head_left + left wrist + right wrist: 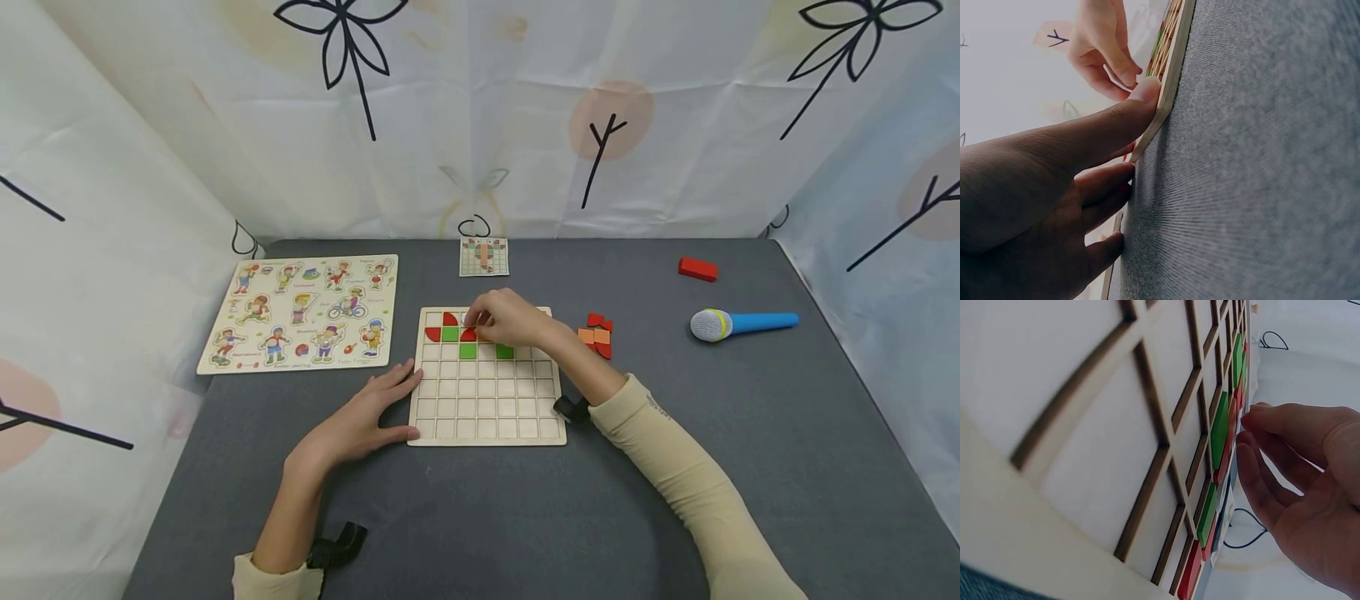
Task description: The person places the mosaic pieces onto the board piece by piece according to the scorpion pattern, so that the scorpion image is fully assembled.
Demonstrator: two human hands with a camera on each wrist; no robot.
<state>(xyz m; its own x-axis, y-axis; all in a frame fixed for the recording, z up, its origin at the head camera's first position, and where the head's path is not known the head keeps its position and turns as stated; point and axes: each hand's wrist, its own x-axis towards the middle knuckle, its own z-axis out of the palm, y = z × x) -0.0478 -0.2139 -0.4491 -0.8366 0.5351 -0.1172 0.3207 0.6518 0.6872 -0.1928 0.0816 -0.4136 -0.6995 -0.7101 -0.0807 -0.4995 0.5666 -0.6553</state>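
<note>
A wooden grid board [487, 408] lies in front of me with green square tiles [468, 351] and red rounded tiles [432, 334] in its upper cells. My left hand [367, 421] rests at the board's left side, thumb at the near corner and fingers spread along the edge. In the left wrist view the thumb [1146, 90] presses on the board's rim. My right hand [510, 318] is over the upper rows, with curled fingers and fingertips close together near a red tile. I cannot tell whether a tile is between those fingertips [1249, 419].
Loose red and orange tiles [594, 336] lie right of the board. A small pattern card [483, 257] is behind it. An illustrated puzzle board [300, 315] lies at left. Toward the right are a red block [697, 268] and a toy microphone [757, 323].
</note>
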